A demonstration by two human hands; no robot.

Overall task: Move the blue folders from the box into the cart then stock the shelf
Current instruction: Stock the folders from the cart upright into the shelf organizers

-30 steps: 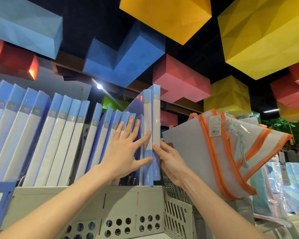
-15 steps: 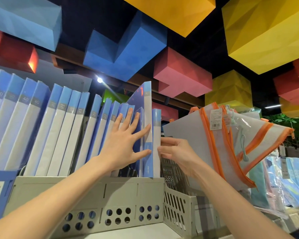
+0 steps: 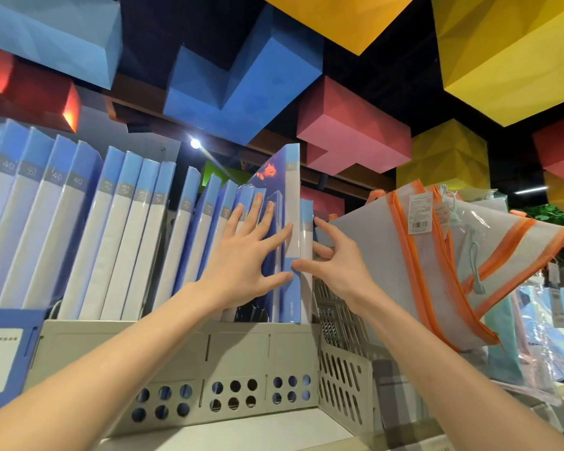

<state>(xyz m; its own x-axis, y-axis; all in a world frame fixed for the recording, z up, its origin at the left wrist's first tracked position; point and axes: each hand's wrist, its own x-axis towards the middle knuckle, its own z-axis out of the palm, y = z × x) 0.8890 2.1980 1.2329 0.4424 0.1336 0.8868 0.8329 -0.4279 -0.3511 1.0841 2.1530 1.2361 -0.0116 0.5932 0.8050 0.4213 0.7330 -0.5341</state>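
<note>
four spines at left read "40". left hand lay flat, fingers spread, on tall folder; right hand pinched short end folder.

Short folder dropped into rack, right hand seemingly pinching its spine

The rack is crammed with folders leaning left; one dark slot shows between two bunches near the middle. At the right end the right hand pinches the short folder, filling the narrow gap to the mesh bags. Above the folder tops, open air
</note>
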